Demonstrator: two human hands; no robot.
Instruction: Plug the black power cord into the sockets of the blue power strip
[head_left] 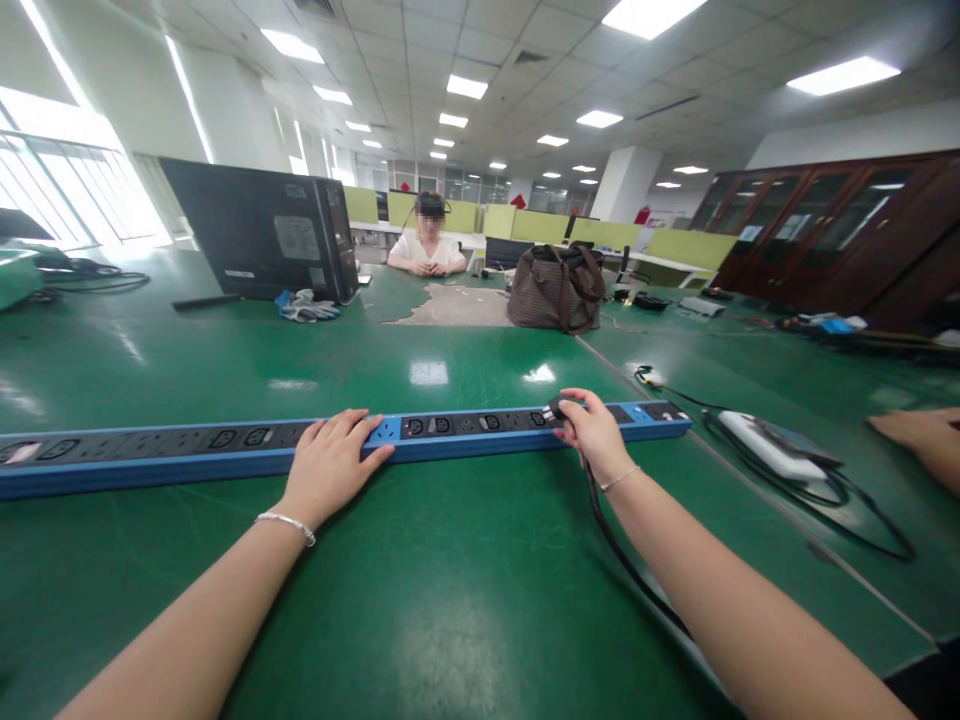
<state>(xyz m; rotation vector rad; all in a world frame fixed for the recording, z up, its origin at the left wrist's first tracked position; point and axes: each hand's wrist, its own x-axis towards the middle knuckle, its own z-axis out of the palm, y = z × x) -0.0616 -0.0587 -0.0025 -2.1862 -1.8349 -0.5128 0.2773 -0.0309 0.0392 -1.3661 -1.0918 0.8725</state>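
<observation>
A long blue power strip (450, 445) with a row of black sockets lies across the green table. My left hand (335, 462) rests on its middle part, fingers spread over the top, beside a blue socket block. Toward the strip's right end, my right hand (592, 432) grips a black plug (556, 408), its prongs pointing left just above the sockets. From that hand a black cable (626, 560) runs down under the right forearm. Whether the prongs touch the strip cannot be made out.
On the green table (420, 600) stand a black computer case (277, 235) at the back left, gloves (307, 306) and a brown bag (556, 288). To the right lies a white power strip (769, 445) with coiled cable, near another person's hand (919, 435). A person (427, 245) sits opposite.
</observation>
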